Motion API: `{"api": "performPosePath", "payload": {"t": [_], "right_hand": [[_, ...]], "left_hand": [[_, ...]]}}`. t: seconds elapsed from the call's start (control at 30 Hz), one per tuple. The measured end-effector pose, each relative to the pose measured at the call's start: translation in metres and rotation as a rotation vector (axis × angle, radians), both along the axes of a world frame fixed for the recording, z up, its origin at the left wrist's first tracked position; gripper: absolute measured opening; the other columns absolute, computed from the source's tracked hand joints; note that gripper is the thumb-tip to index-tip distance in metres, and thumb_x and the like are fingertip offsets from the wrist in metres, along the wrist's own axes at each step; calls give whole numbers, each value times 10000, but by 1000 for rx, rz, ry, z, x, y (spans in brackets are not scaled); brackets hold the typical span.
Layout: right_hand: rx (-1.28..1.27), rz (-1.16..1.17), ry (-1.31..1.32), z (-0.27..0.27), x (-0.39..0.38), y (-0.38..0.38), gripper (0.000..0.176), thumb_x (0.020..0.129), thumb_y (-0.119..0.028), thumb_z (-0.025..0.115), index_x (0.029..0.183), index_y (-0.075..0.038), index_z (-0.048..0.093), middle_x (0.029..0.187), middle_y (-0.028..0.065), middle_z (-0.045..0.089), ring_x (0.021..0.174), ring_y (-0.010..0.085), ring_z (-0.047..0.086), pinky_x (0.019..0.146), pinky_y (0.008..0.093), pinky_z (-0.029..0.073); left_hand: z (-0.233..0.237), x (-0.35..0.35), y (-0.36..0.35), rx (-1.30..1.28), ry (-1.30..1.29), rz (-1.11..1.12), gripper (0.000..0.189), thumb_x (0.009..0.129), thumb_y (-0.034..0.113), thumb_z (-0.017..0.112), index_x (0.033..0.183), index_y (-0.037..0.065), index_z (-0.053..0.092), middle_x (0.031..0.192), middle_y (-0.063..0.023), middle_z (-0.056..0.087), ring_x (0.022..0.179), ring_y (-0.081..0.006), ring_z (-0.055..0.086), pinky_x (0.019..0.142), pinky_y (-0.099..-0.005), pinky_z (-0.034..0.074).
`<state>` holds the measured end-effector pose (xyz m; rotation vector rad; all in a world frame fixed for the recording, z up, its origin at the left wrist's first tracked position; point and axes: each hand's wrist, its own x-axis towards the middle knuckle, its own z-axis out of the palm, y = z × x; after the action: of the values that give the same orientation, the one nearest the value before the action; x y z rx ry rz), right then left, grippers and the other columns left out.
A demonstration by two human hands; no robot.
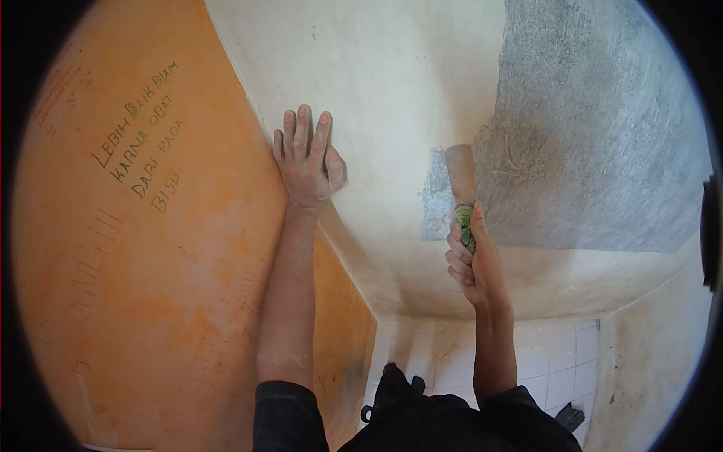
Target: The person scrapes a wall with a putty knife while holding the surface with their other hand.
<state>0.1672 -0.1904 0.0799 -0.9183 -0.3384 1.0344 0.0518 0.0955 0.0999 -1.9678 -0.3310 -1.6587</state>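
My left hand (307, 169) spreads open against the smooth off-white wall (392, 75); my right hand (471, 260) grips a green-handled, brown-bladed scraper (462, 177) near the rough grey patch (587, 135).

You have two hands, left hand (307, 169) at eleven o'clock, right hand (478, 264) near four; one scraper (462, 181) at two; four lines of green lettering (134, 157) at ten.

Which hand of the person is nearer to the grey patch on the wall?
Right. The right hand, gripping a scraper, is at the lower left of the grey patch; the left hand is farther left, by the orange wall.
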Motion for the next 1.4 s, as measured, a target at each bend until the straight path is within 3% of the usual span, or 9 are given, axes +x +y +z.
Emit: {"api": "performPosePath", "payload": {"t": [0.27, 0.6, 0.83, 1.13, 1.2, 1.3, 1.33, 1.4], "right_hand": [[-5, 87, -88, 2, 16, -8, 467, 975, -567, 435, 823, -132, 508, 534, -94, 291, 393, 15, 204, 352, 198, 142], [-47, 42, -54, -8, 9, -16, 473, 971, -575, 438, 818, -133, 508, 527, -97, 298, 394, 14, 215, 347, 198, 142], [-5, 28, -138, 18, -3, 9, 471, 968, -572, 453, 807, -134, 517, 524, -97, 291, 392, 15, 214, 348, 193, 143], [-21, 16, -70, -1, 4, 0, 470, 974, -566, 439, 800, -135, 511, 521, -87, 289, 390, 21, 206, 344, 198, 149], [23, 34, -57, -3, 2, 4, 474, 970, -572, 439, 800, -135, 511, 522, -86, 293, 388, 21, 209, 345, 197, 150], [44, 59, -44, -3, 1, 7, 482, 965, -583, 438, 799, -136, 510, 522, -85, 301, 385, 22, 214, 346, 196, 151], [37, 48, -47, -4, 1, 6, 485, 962, -588, 437, 798, -137, 508, 523, -85, 305, 384, 22, 216, 346, 196, 151], [22, 43, -23, -12, -2, 1, 487, 963, -590, 434, 796, -138, 507, 519, -85, 303, 383, 23, 216, 346, 198, 149]], "left_hand": [[0, 0, -1, -3, -22, 15, 483, 953, 270, 385, 1371, 67, 516, 1481, -169, 405, 1404, -342, 317, 1149, -480, 165], [-5, 0, -3, -27, -8, -8, 485, 956, 273, 380, 1375, 70, 512, 1489, -171, 392, 1412, -345, 301, 1145, -492, 170], [-7, 0, -6, -32, -3, -7, 477, 963, 271, 368, 1375, 79, 516, 1485, -167, 401, 1411, -342, 304, 1150, -489, 162], [-8, 1, -5, -34, -6, -10, 479, 952, 275, 385, 1367, 83, 527, 1478, -161, 411, 1406, -337, 314, 1150, -488, 171], [-5, 3, -3, -39, -51, -34, 541, 833, 178, 470, 1368, 145, 542, 1485, -131, 416, 1401, -315, 335, 1144, -485, 180], [-5, 1, -2, -46, -44, -53, 563, 813, 156, 481, 1374, 145, 535, 1484, -131, 417, 1404, -316, 331, 1142, -485, 185], [-6, 0, -3, -48, -39, -50, 563, 813, 156, 481, 1374, 145, 535, 1484, -131, 417, 1404, -316, 331, 1142, -485, 185], [-5, 0, -2, -11, -12, 5, 486, 946, 269, 387, 1381, 90, 510, 1490, -159, 394, 1410, -336, 309, 1148, -486, 180]]}}
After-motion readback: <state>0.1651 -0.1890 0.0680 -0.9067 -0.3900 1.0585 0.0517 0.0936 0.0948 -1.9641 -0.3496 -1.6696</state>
